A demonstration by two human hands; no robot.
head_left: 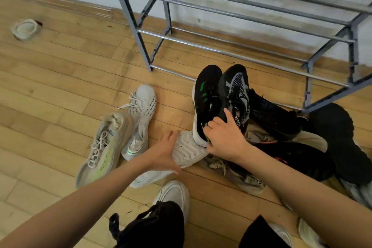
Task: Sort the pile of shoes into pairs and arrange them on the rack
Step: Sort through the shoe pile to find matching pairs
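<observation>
My right hand [223, 137] grips the heel of a black sneaker with green stripes [206, 98], beside a black sneaker with grey mesh [236, 88]. My left hand [164, 152] rests on the sole of an overturned white sneaker [189, 151], fingers wrapped around its edge. To the left on the floor lie a white knit sneaker [142, 110] and a beige sneaker with a yellow-green streak [105, 147]. Several dark shoes [291, 155] are heaped at the right. The metal shoe rack [251, 18] stands behind the pile with bare shelves.
A pale round object [25, 28] lies on the wooden floor at far left. The wall runs behind the rack. My own white shoes [174, 193] and dark shorts [153, 227] are at the bottom edge.
</observation>
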